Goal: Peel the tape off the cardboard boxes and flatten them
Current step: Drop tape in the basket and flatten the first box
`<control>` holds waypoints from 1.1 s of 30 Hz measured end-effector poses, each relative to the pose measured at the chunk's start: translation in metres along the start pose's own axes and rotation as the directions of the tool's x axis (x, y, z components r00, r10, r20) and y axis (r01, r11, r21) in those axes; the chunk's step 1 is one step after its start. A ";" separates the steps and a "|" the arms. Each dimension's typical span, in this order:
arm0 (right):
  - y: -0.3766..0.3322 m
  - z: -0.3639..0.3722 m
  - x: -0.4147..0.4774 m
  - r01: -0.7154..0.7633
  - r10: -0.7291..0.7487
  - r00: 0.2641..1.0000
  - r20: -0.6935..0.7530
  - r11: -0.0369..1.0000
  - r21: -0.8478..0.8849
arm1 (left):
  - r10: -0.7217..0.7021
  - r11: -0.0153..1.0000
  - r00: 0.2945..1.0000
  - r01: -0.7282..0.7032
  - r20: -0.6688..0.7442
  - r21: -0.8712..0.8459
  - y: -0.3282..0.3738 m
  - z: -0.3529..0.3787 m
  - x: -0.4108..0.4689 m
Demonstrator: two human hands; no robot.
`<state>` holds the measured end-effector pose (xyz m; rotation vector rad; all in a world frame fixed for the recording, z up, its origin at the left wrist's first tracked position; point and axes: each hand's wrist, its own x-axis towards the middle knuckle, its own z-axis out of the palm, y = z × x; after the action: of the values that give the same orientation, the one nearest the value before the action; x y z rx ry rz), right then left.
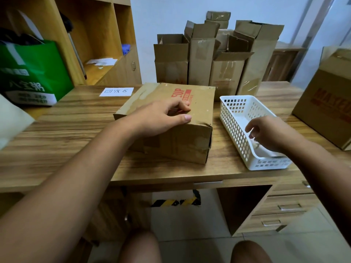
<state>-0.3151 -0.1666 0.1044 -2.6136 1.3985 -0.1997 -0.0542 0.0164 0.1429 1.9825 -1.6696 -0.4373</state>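
Note:
A closed brown cardboard box (197, 103) with red print lies on the wooden desk (76, 118) in front of me. My left hand (161, 116) rests on its top near the front edge, fingers bent against the lid and thumb laid flat. My right hand (271, 133) hangs over the white plastic basket (233, 120) to the right of the box, fingers loosely curled and pointing down into it. A crumpled bit of clear tape (256, 145) seems to lie in the basket under the fingers; whether they touch it is unclear.
Several opened cardboard boxes (205, 59) stand upright at the back of the desk. A large printed box (326, 105) sits at the right edge. A green bag (32, 73) and a white paper label (116, 92) are at the left. Shelves rise behind on the left.

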 end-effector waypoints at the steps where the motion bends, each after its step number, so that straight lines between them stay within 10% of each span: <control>1: -0.001 -0.001 -0.001 0.003 -0.003 0.999 -0.032 1.000 -0.020 | 0.001 1.000 1.000 -0.001 -0.001 0.003 0.000 0.000 0.000; 5: -0.010 -0.012 -0.011 0.021 -0.020 0.975 -0.221 1.000 0.001 | -0.006 1.000 1.000 0.006 -0.012 0.015 0.003 -0.002 -0.002; 10: -0.058 -0.021 -0.067 0.274 -0.009 0.851 -0.526 0.861 0.429 | -0.012 0.999 1.000 0.012 -0.021 0.035 0.001 0.002 -0.002; 23: -0.116 0.077 -0.079 0.240 0.168 0.901 -0.400 0.575 0.782 | -0.077 0.978 0.992 0.095 -0.104 0.186 0.010 0.004 -0.006; 28: -0.099 0.099 -0.082 0.442 0.013 0.747 -0.664 0.737 0.512 | -0.081 0.973 0.991 0.102 -0.109 0.207 0.011 0.005 -0.006; 33: -0.091 0.117 -0.089 0.528 -0.299 0.729 -0.616 0.818 0.228 | -0.082 0.972 0.990 0.105 -0.114 0.212 0.009 0.005 -0.005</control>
<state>-0.2668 -0.0327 0.0059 -2.5622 0.7040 -1.2622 -0.0652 0.0198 0.1438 2.2085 -1.6225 -0.1855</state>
